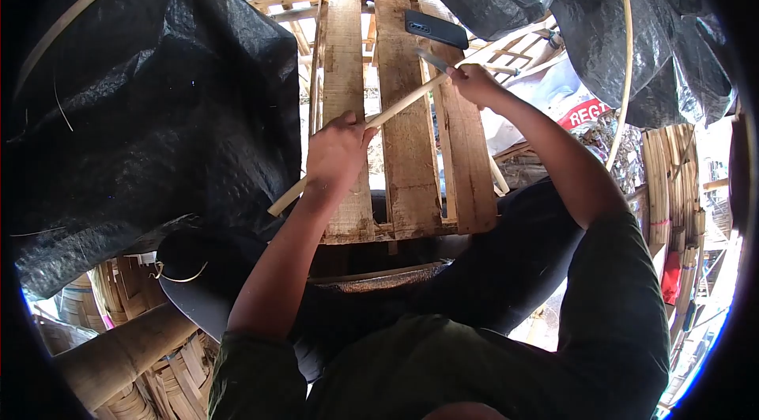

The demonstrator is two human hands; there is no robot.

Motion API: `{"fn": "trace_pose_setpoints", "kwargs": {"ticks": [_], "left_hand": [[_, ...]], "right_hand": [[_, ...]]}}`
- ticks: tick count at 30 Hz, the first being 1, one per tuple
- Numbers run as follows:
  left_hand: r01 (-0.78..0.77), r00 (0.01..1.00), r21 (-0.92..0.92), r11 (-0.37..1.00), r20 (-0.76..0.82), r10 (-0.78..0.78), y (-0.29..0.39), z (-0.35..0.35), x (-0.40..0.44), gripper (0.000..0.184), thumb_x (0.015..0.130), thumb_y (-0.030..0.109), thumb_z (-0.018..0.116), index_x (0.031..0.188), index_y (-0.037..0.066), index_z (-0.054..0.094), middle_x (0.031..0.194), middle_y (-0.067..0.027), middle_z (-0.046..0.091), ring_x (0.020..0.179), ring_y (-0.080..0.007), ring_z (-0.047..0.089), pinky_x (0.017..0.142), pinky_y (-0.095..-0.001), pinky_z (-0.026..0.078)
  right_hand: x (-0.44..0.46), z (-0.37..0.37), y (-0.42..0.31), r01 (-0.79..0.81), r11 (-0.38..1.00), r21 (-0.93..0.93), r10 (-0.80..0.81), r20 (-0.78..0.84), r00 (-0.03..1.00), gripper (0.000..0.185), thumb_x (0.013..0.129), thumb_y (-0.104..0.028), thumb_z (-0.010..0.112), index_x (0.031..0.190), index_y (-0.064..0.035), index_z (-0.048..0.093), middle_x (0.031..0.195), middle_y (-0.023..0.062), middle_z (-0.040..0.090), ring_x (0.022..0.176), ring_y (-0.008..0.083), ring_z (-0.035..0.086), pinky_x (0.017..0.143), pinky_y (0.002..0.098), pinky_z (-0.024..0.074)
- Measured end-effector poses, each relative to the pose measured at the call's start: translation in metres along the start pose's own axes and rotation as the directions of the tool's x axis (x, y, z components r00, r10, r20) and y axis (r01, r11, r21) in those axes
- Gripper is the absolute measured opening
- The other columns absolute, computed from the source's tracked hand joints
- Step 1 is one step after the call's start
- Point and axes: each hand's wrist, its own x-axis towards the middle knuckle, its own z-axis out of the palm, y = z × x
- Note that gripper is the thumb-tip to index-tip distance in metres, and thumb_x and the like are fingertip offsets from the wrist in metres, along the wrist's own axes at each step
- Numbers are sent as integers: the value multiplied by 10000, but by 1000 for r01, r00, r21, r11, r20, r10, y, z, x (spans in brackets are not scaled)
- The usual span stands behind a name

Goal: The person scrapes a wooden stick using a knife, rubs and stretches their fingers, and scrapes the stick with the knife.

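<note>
My left hand is wrapped round a pale bamboo strip, which slants up to the right above a slatted wooden table. My right hand is closed on a knife, whose blade points up and to the left. The blade lies close to the upper part of the strip; whether they touch I cannot tell. The knife's handle is mostly hidden in my fingers. Just beyond the blade, a dark phone rests on the far right of the table.
Black plastic sheeting hangs at the left and across the back, with thin bent strips over it. Bundled bamboo slats stand at the right. A thick bamboo pole and woven pieces lie at lower left. A white sack with red print sits behind my right arm.
</note>
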Motion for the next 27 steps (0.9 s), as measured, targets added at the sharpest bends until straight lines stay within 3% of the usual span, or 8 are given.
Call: {"fn": "trace_pose_setpoints", "kwargs": {"ticks": [6,8,9,12,16,18,22,27], "left_hand": [[34,999,7,999,26,-34,-2,3,0,234,867,297,707,812,70,698,739,-94,592,649,-310,642,568,-403,526],[44,997,-1,999,65,-44,-3,-1,2,249,870,308,705,826,63,705,746,-96,599,649,-310,645,574,-403,529],[44,997,0,999,67,-44,-2,-1,2,249,870,308,705,826,63,705,746,-96,599,649,-310,645,574,-403,529],[17,1000,-11,1000,22,-16,-2,0,1,264,873,320,702,837,58,709,746,-96,601,648,-309,647,583,-406,531],[36,998,14,999,45,-37,-4,1,2,269,875,330,699,835,64,711,757,-104,609,657,-308,651,595,-405,538],[36,998,13,999,57,-37,-4,2,4,269,875,330,698,832,65,711,766,-106,616,664,-308,654,602,-403,541],[34,997,20,999,64,-35,-2,1,1,261,873,331,699,853,72,724,796,-110,636,682,-307,663,608,-401,548],[33,998,-5,999,57,-33,-3,1,2,258,874,332,696,848,77,721,817,-108,642,682,-308,661,608,-397,544]], "right_hand": [[-38,28,-20,-173,981,84,176,-30,984,547,986,-522,444,1061,-19,645,663,118,645,485,244,621,431,378,505],[-9,13,5,25,997,-69,-26,-16,1000,591,978,-548,451,1014,6,654,621,117,619,481,231,619,414,373,493],[-7,7,5,-120,991,52,126,-124,984,618,973,-566,455,911,14,658,581,108,595,485,230,621,403,373,493],[4,-7,12,-266,964,27,266,-15,964,665,960,-623,443,1055,3,645,578,56,523,393,193,528,370,357,455],[-39,29,-31,-151,988,13,151,-22,988,610,965,-589,478,965,-4,650,571,52,536,463,186,580,393,369,467],[-18,7,-20,-106,994,1,105,125,987,594,958,-597,491,944,-22,641,559,31,503,441,162,544,381,350,448],[6,-5,5,-240,965,104,239,29,971,609,980,-600,423,999,-23,618,542,18,464,385,160,475,356,344,421],[-37,28,-34,-150,987,65,148,25,989,630,959,-617,461,933,-8,620,567,45,503,397,185,486,372,347,434]]}}
